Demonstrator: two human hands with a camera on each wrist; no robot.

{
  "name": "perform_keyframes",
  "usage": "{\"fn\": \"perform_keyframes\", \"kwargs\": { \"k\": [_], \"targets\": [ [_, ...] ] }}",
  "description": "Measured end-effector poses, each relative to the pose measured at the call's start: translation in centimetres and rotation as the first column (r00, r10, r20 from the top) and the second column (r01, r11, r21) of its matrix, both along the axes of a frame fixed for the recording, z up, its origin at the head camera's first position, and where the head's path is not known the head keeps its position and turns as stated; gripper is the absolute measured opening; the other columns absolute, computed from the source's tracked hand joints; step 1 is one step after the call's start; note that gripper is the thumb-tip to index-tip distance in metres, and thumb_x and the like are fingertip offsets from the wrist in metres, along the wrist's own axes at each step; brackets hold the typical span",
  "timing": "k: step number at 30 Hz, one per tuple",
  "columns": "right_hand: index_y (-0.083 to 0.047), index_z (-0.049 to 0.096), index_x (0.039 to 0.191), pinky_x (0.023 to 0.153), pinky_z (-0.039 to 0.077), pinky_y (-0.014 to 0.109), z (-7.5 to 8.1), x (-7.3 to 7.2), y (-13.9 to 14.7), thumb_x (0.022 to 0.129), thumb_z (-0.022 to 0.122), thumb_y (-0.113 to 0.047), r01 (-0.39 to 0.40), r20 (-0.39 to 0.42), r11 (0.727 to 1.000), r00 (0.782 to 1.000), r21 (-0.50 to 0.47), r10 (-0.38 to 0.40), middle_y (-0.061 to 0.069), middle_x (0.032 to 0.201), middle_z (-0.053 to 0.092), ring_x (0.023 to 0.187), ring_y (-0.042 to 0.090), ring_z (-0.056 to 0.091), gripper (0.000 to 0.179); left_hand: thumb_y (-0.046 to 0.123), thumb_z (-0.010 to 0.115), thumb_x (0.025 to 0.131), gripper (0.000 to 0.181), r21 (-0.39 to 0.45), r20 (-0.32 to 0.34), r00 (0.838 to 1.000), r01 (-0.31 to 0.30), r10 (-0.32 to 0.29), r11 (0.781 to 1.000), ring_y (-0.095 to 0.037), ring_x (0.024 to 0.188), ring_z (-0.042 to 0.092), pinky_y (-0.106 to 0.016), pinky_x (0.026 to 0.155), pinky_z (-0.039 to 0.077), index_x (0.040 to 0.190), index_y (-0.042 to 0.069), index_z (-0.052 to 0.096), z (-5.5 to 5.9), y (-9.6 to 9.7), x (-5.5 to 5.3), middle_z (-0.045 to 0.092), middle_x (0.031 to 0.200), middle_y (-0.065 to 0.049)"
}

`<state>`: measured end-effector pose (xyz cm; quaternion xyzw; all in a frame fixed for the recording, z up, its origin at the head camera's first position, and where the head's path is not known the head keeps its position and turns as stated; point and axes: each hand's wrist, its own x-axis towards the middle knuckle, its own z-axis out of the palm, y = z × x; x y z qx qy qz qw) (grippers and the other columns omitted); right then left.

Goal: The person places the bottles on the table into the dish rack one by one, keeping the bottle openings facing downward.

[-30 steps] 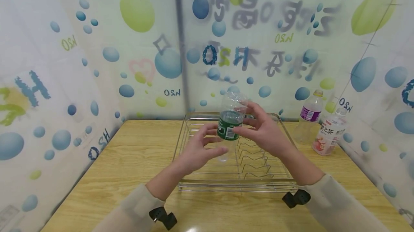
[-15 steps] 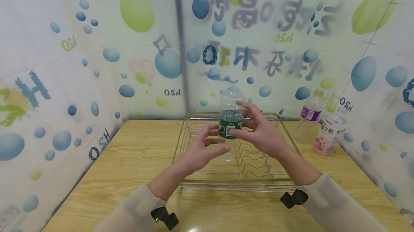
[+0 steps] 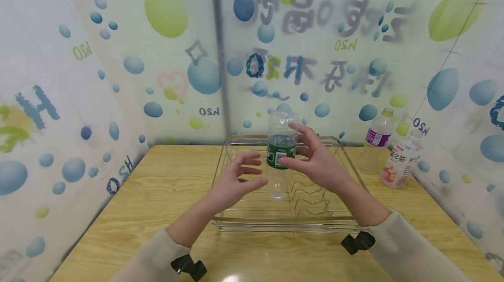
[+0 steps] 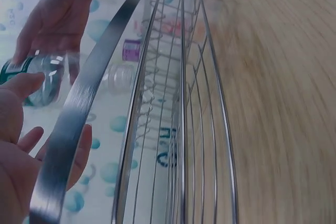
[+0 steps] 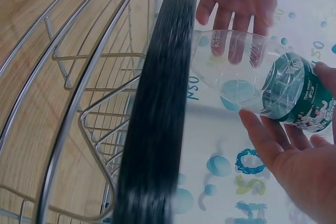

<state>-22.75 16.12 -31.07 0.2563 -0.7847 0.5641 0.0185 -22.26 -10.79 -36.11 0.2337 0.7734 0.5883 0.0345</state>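
A clear plastic bottle (image 3: 281, 158) with a green label is upside down above the wire rack (image 3: 289, 220), its neck pointing down. My right hand (image 3: 320, 159) grips it from the right, thumb on the label and fingers behind. To its left is my left hand (image 3: 238, 179), fingers spread and apart from the bottle, holding nothing. In the right wrist view the bottle (image 5: 236, 72) lies between the gripping right hand (image 5: 294, 166) and the open left palm (image 5: 236, 3). The rack's metal rim (image 4: 86, 93) crosses in front of the left hand in the left wrist view.
At the right rear of the wooden table (image 3: 157, 186) stand two more bottles: one with a purple label (image 3: 378, 138) and yellow cap, and one with a peach-printed label (image 3: 399, 164). A patterned curtain (image 3: 169, 76) encloses the back and sides.
My left hand has let go of the bottle and moved away to the left. My right hand keeps hold of the bottle, now more upright, its neck slightly lower.
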Motion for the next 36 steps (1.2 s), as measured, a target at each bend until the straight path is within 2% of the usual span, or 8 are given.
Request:
{"fn": "perform_keyframes", "kwargs": {
  "k": [6, 12, 15, 17, 20, 24, 29, 36],
  "targets": [
    [-0.023, 0.025, 0.173, 0.101, 0.065, 0.045, 0.1, -0.3, 0.1, 0.102, 0.078, -0.008, 0.003, 0.003, 1.0, 1.0, -0.006, -0.003, 0.023, 0.152, 0.054, 0.133, 0.042, 0.067, 0.089, 0.022, 0.083, 0.1, 0.06, -0.067, -0.084, 0.991, -0.109, 0.103, 0.992, -0.034, 0.131, 0.069, -0.045, 0.104, 0.061, 0.154, 0.018, 0.056, 0.0, -4.1, -0.1, 0.063, 0.15, -0.012],
    [-0.02, 0.024, 0.173, 0.101, 0.064, 0.044, 0.1, -0.3, 0.2, 0.102, 0.078, -0.008, 0.007, 0.002, 1.0, 1.0, -0.001, -0.007, 0.023, 0.153, 0.053, 0.134, 0.042, 0.066, 0.09, 0.024, 0.081, 0.102, 0.051, -0.11, -0.141, 0.966, -0.234, 0.218, 0.966, -0.03, 0.127, 0.069, -0.033, 0.099, 0.06, 0.148, 0.014, 0.061, -0.7, -8.0, -0.3, 0.064, 0.149, -0.01],
    [-0.021, 0.025, 0.173, 0.101, 0.064, 0.042, 0.1, -0.3, 0.2, 0.103, 0.077, -0.008, 0.01, 0.005, 1.0, 1.0, 0.001, -0.01, 0.023, 0.153, 0.053, 0.134, 0.042, 0.066, 0.089, 0.026, 0.076, 0.106, 0.046, -0.147, -0.162, 0.954, -0.275, 0.251, 0.95, -0.031, 0.13, 0.067, -0.038, 0.103, 0.059, 0.147, 0.012, 0.062, -1.4, -9.5, -0.2, 0.061, 0.151, -0.011],
    [-0.022, 0.025, 0.173, 0.101, 0.064, 0.042, 0.1, -0.3, 0.2, 0.103, 0.077, -0.008, 0.011, 0.008, 1.0, 1.0, -0.001, -0.011, 0.023, 0.153, 0.053, 0.135, 0.042, 0.066, 0.089, 0.028, 0.073, 0.108, 0.045, -0.177, -0.159, 0.955, -0.278, 0.252, 0.944, -0.033, 0.133, 0.064, -0.044, 0.106, 0.058, 0.148, 0.011, 0.061, -2.1, -10.2, 0.0, 0.059, 0.152, -0.014],
    [-0.022, 0.025, 0.173, 0.101, 0.064, 0.04, 0.1, -0.3, 0.1, 0.103, 0.077, -0.009, 0.012, 0.009, 1.0, 1.0, 0.0, -0.012, 0.023, 0.152, 0.054, 0.135, 0.042, 0.066, 0.089, 0.032, 0.069, 0.11, 0.047, -0.224, -0.136, 0.965, -0.252, 0.226, 0.941, -0.035, 0.136, 0.062, -0.049, 0.107, 0.056, 0.151, 0.011, 0.06, -3.4, -10.9, 0.1, 0.056, 0.155, -0.014],
    [-0.023, 0.025, 0.173, 0.098, 0.064, 0.035, 0.0, -0.3, -0.1, 0.103, 0.077, -0.011, 0.012, 0.01, 1.0, 1.0, -0.001, -0.012, 0.022, 0.148, 0.054, 0.133, 0.04, 0.067, 0.088, 0.033, 0.067, 0.111, 0.049, -0.228, -0.076, 0.983, -0.178, 0.164, 0.957, -0.037, 0.138, 0.06, -0.044, 0.103, 0.057, 0.155, 0.012, 0.057, -4.8, -11.2, 0.1, 0.053, 0.159, -0.014],
    [-0.024, 0.025, 0.173, 0.095, 0.064, 0.031, 0.1, -0.4, -0.4, 0.104, 0.077, -0.012, 0.013, 0.013, 1.0, 1.0, -0.006, -0.013, 0.021, 0.148, 0.053, 0.133, 0.04, 0.066, 0.088, 0.028, 0.065, 0.112, 0.047, -0.158, -0.005, 0.998, -0.068, 0.069, 0.985, -0.038, 0.131, 0.063, -0.038, 0.095, 0.061, 0.156, 0.014, 0.053, -5.6, -11.0, -0.2, 0.05, 0.16, -0.024],
    [-0.03, 0.025, 0.173, 0.096, 0.063, 0.034, 0.9, -1.0, -1.2, 0.104, 0.079, -0.021, 0.029, 0.003, 1.0, 1.0, 0.005, -0.029, 0.016, 0.157, 0.05, 0.137, 0.037, 0.065, 0.088, 0.018, 0.062, 0.113, 0.045, -0.021, 0.063, 0.998, 0.021, -0.019, 1.0, -0.038, 0.122, 0.073, -0.034, 0.09, 0.064, 0.154, 0.006, 0.049, -6.2, -10.7, -0.7, 0.052, 0.149, -0.035]
  ]
}}
